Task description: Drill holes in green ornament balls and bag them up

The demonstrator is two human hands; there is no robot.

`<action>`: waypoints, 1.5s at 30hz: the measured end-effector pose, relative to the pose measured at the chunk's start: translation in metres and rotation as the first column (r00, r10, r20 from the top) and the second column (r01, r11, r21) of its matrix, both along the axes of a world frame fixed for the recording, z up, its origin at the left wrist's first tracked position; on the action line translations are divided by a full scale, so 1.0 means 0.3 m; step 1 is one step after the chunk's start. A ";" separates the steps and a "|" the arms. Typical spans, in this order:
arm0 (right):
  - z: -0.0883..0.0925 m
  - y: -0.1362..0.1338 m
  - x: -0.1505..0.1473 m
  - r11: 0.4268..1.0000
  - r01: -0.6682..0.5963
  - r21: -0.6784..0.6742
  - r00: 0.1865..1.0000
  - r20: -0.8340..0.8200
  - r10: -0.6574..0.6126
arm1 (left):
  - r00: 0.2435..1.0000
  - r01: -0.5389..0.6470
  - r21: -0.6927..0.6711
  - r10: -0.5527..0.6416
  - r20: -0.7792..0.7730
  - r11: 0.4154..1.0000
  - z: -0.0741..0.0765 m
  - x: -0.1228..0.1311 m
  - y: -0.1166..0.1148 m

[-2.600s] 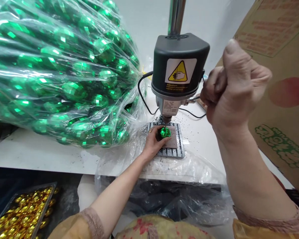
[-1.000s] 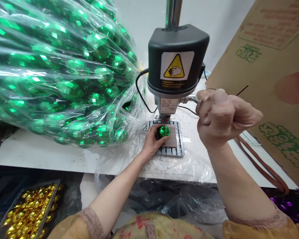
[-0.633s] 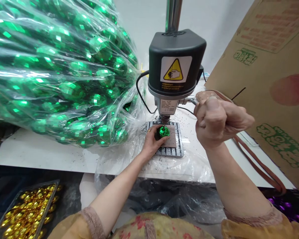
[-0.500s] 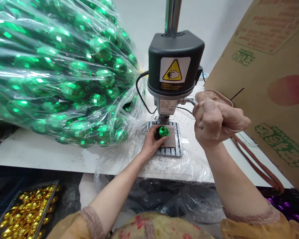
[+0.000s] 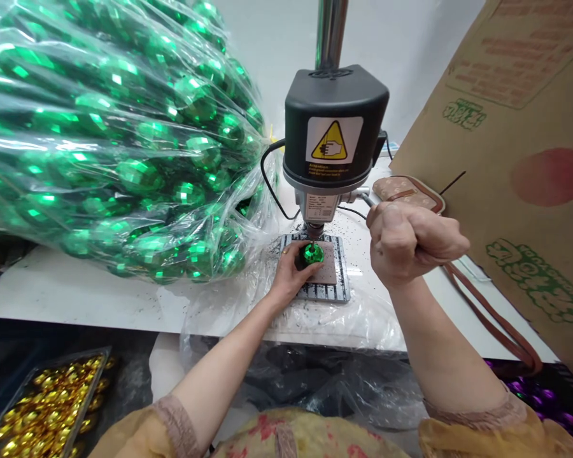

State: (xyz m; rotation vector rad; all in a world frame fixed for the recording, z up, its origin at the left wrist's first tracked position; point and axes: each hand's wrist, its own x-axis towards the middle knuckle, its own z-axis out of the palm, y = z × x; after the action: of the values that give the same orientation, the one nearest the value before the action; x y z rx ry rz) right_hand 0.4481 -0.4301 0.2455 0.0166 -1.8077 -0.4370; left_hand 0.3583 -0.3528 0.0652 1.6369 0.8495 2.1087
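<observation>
A small drill press [image 5: 337, 133] with a black motor housing stands on the white table. Under its chuck [image 5: 314, 229], my left hand [image 5: 290, 273] pinches a shiny green faceted ball [image 5: 314, 254] between thumb and fingers. The ball sits on a brownish square pad [image 5: 328, 267] over the slotted metal base [image 5: 344, 294]. The drill bit is at the top of the ball; whether it has entered cannot be made out. To the right, my right hand [image 5: 410, 242] is closed in a fist around the end of the press's feed lever [image 5: 367, 198].
A big clear bag of green faceted balls [image 5: 124, 146] fills the left. On the right are a brown patterned purse [image 5: 405, 194] with a strap and a cardboard box [image 5: 516, 165]. Dark shavings surround the base. A tray of gold balls [image 5: 48, 401] is at lower left, purple balls [image 5: 544, 401] at lower right.
My right hand has moved slightly down and left with the lever. My left hand still holds the green ball in the same place under the chuck.
</observation>
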 end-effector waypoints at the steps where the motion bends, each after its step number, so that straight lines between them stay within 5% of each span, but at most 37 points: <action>1: -0.002 0.008 -0.001 0.998 -0.050 0.044 0.998 -0.047 0.052 | 1.000 -0.003 0.000 0.003 0.001 1.000 -0.001 0.000 0.000; 7: -0.009 0.029 -0.004 0.993 -0.003 0.119 0.992 -0.122 0.017 | 1.000 0.010 -0.001 -0.010 0.017 1.000 -0.004 0.003 0.004; 14: -0.006 0.024 -0.006 0.962 -0.209 0.178 0.976 -0.019 0.216 | 1.000 0.001 -0.003 -0.001 0.010 1.000 0.000 0.000 0.001; 25: -0.026 0.032 0.016 0.954 -0.245 0.175 0.968 0.102 0.230 | 0.999 0.031 -0.023 -0.030 0.036 0.999 0.002 0.001 -0.004; 32: 0.085 -0.059 -0.079 0.972 -0.168 -0.163 0.972 -0.194 0.136 | 1.000 0.016 -0.028 -0.016 0.008 0.999 0.004 0.001 -0.005; 39: 0.214 -0.071 -0.137 0.855 -0.286 -0.434 0.954 -0.216 0.209 | 0.994 0.080 -0.078 -0.074 0.084 0.994 0.012 -0.001 -0.027; 45: 0.227 -0.059 -0.145 0.828 -0.334 -0.450 0.936 -0.260 0.236 | 0.985 0.013 -0.026 -0.008 0.173 1.000 0.008 -0.011 -0.060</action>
State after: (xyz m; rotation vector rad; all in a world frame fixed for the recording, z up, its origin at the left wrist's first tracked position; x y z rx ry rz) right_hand 0.4047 -0.4477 0.3134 -0.1020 -1.6413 0.2380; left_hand 0.3549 -0.3709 0.0675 1.4173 0.8078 2.1843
